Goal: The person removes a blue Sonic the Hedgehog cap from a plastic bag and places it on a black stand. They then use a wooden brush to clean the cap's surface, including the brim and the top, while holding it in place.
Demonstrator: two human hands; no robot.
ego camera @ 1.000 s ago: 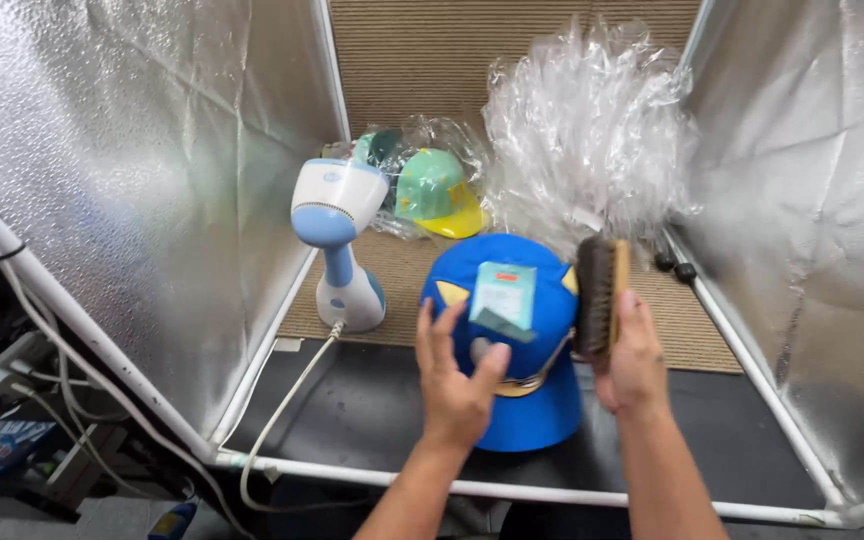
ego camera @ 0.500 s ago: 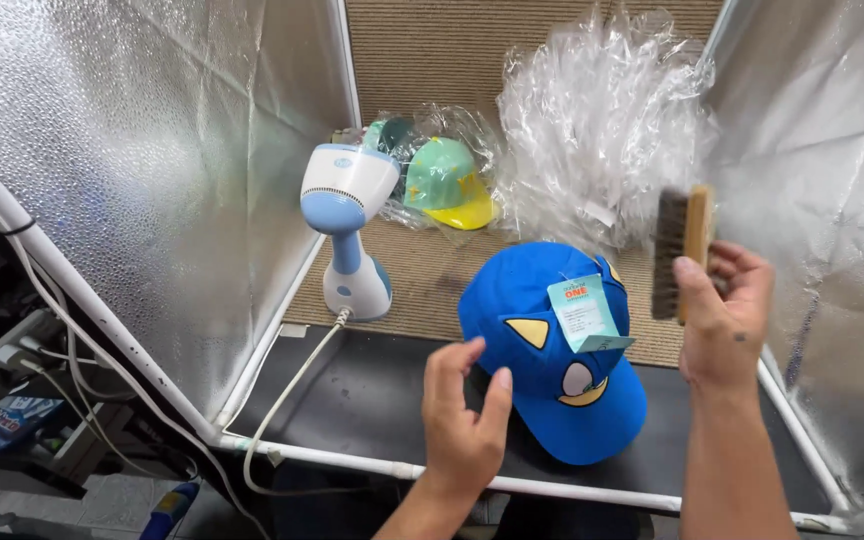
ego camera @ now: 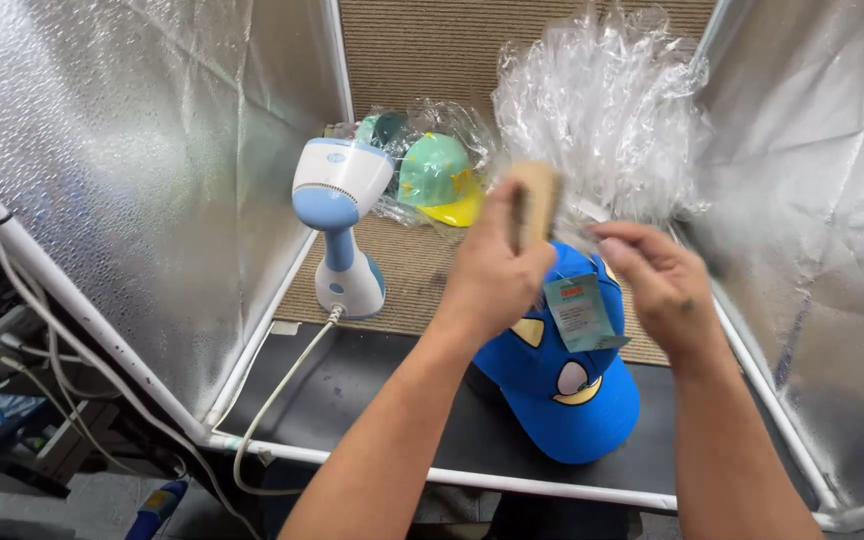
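Note:
A bright blue cap (ego camera: 562,395) with yellow and white patches lies on the dark mat, a teal paper tag (ego camera: 580,312) on its crown. My left hand (ego camera: 492,275) is raised over the cap and grips a wooden-backed brush (ego camera: 535,203) upright. My right hand (ego camera: 652,280) hovers just right of the brush, above the tag, fingers loosely curled and blurred, holding nothing I can make out.
A white and blue handheld steamer (ego camera: 340,225) stands at the left, its cord (ego camera: 272,400) trailing off the front edge. A green and yellow cap in clear plastic (ego camera: 437,180) lies behind it. Crumpled clear plastic (ego camera: 602,110) is piled at the back. Silver foil walls (ego camera: 132,170) enclose both sides.
The brush has passed from my right hand to my left. My left hand rose from the front edge to above the cap; my right hand let go and moved left over the tag.

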